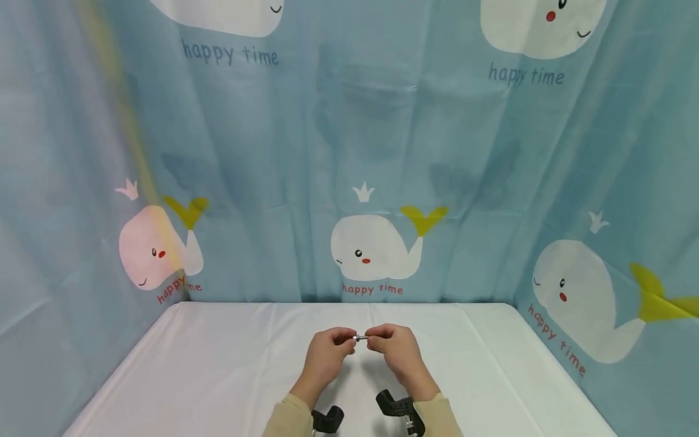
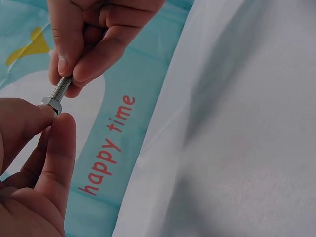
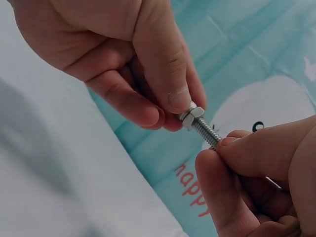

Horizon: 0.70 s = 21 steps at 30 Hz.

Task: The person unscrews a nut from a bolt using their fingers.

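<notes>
A silver threaded bolt [image 1: 363, 337] is held level between both hands, above the white table. The left hand [image 1: 326, 356] pinches the end that carries a hex piece between thumb and forefinger. In the right wrist view this hex nut or head [image 3: 193, 116] shows just beyond the left thumb, with a rounded metal part partly hidden under the fingertips. The right hand [image 1: 402, 354] pinches the other end, its fingertips covering the tip of the thread [image 2: 61, 90]. A thin bright sliver [image 3: 273, 182] shows among the right hand's curled fingers.
A white cloth covers the table [image 1: 218, 364]. Blue curtains [image 1: 371, 152] printed with whales stand behind it and along both sides. Black camera mounts [image 1: 327, 420] sit at the wrists, beside beige sleeves [image 1: 289, 419].
</notes>
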{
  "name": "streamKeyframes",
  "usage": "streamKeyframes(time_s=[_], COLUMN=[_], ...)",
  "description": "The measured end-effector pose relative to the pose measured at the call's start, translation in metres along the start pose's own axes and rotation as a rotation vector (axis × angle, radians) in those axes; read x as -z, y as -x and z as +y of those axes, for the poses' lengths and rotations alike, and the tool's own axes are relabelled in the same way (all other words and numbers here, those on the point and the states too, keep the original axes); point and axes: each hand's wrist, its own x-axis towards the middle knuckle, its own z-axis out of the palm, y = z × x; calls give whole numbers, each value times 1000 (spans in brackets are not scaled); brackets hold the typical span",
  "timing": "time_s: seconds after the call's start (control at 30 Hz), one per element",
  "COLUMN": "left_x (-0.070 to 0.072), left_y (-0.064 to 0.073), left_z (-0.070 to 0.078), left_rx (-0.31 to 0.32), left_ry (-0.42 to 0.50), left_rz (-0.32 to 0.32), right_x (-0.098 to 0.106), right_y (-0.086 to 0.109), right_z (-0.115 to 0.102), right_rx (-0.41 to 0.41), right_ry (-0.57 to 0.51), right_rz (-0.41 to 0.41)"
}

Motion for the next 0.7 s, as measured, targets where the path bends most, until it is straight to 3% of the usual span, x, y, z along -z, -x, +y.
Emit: streamKeyframes(time_s=[0.43,0.57,0.7], left_x=[9,9,13], left_y=[-4,-1,6], left_z=[17,18,20], left_rx=[13,20,31], left_ry=[116,140,145], left_rz=[16,22,33], right_x=[-2,-5,-13], right_y=[1,1,2], right_z=[-19,-20,-21], right_rx=[51,57,31], right_ry=[0,-74,-163], right_rz=[19,16,-56])
